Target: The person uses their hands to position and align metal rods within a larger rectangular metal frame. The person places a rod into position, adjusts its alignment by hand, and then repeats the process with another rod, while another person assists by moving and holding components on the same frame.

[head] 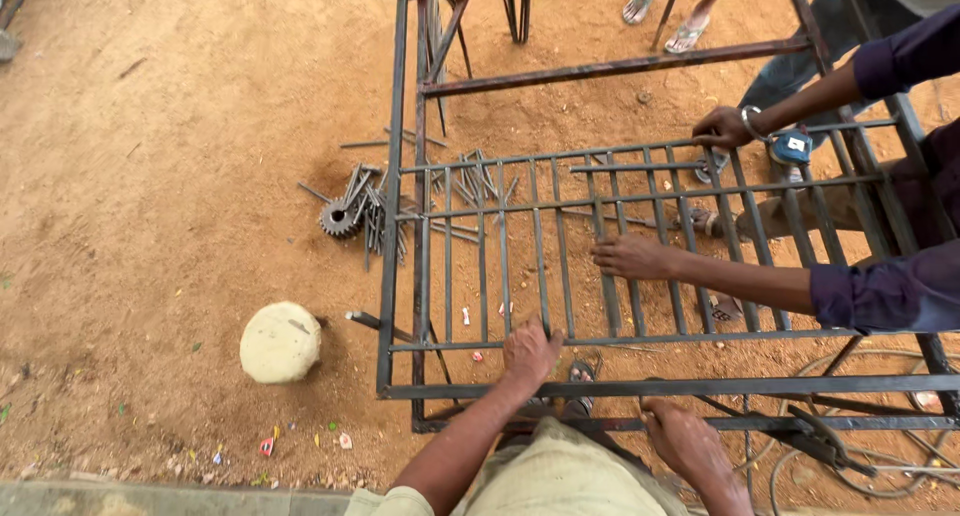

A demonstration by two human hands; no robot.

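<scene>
Grille: a dark, rusty steel grille of thin upright bars point(560, 266) lies flat across a larger dark steel angle-iron frame point(392, 226), filling the centre and right of the frame; it seems laid there so that the frame carries it off the ground.

Left hand: the person's left hand point(530, 351), lower centre, is pressed on the grille's near rail, fingers curled around the bars in a closed grip, apparently to keep the panel from sliding.

Right hand: the person's right hand point(680, 438), lower right of centre, rests on the frame's near rail; whether its grip closes under the rail I cannot tell, since the fingers are hidden.

Co-worker's nearer hand: a second person in dark purple sleeves lays one hand point(632, 256) flat on the bars at centre right, palm down, likely steadying that side.

Co-worker's farther hand: the other hand point(722, 128), with a metal bangle, grasps the grille's far rail at the upper right, so the panel is held from both ends.

Loose metal: a heap of short steel rods and a toothed gear wheel point(340, 218) lies on the reddish sandy ground point(180, 126), left of centre, beside the frame.

Stone: a pale rounded stone block point(280, 342) sits at lower left, apart from the frame.

Feet: sandalled feet point(685, 34) of someone else stand at the top, beyond the frame.
</scene>
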